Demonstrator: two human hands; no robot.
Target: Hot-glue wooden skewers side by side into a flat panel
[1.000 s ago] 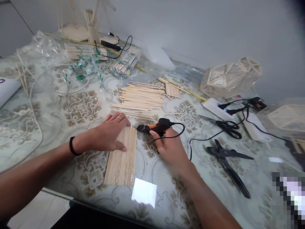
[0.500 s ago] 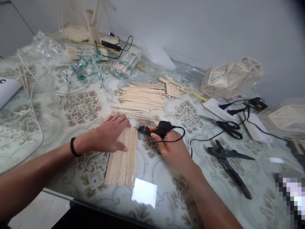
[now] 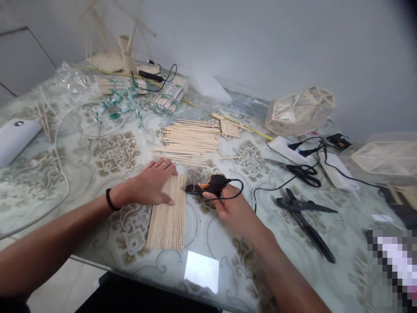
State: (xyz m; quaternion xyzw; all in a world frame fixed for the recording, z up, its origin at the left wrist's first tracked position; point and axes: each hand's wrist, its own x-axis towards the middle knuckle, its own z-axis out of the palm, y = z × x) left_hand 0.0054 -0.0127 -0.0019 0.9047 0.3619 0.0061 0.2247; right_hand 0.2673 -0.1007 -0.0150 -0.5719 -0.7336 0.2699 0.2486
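A flat mat of thin wooden sticks (image 3: 167,217) lies side by side on the patterned table (image 3: 107,152). My left hand (image 3: 150,184), with a ring and a black wristband, lies flat with its fingers spread on the mat's far end. My right hand (image 3: 230,206) is closed around a small black and orange glue gun (image 3: 206,187). The gun's nozzle points left and touches the mat's right edge near its top. A black cord runs from the gun to the right.
A loose pile of sticks (image 3: 190,139) lies beyond the mat. Black scissors (image 3: 304,171) and black pliers (image 3: 306,217) lie to the right by a white power strip (image 3: 288,148). Stick-frame models (image 3: 299,111) stand at the back. A white device (image 3: 14,139) sits far left.
My right hand has brought the glue gun left until its nozzle meets the mat's edge. The camera has tilted slightly; my left hand stays on the mat.
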